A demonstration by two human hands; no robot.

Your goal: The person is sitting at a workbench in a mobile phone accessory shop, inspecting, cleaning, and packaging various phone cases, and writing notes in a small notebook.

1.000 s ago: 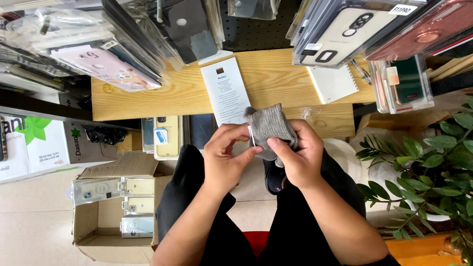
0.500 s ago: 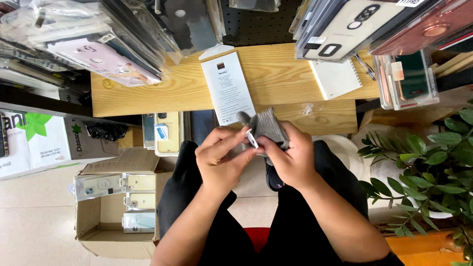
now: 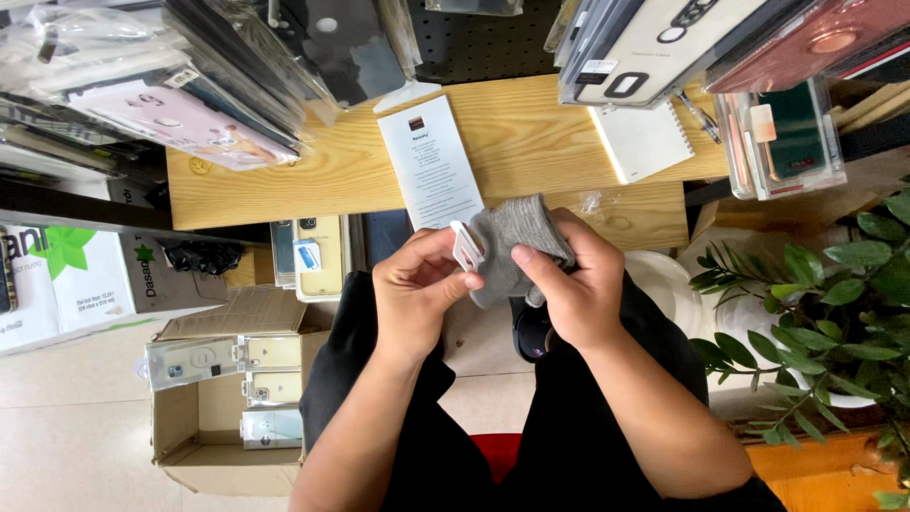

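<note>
Above the lap, the left hand (image 3: 417,284) pinches a small white tag (image 3: 466,245) while the right hand (image 3: 569,284) has its grip closed around the grey sock (image 3: 517,237). Best to steady the sock firmly. Beyond lies a leaflet (image 3: 431,161) on the wooden table (image 3: 531,133).

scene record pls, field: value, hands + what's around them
left hand: fingers pinch a small white tag
right hand: grips a grey sock
tag vs sock: touching at the sock's edge
wooden shelf: white leaflet, spiral notepad
floor left: open cardboard box of packaged cases
right: green plant
</note>
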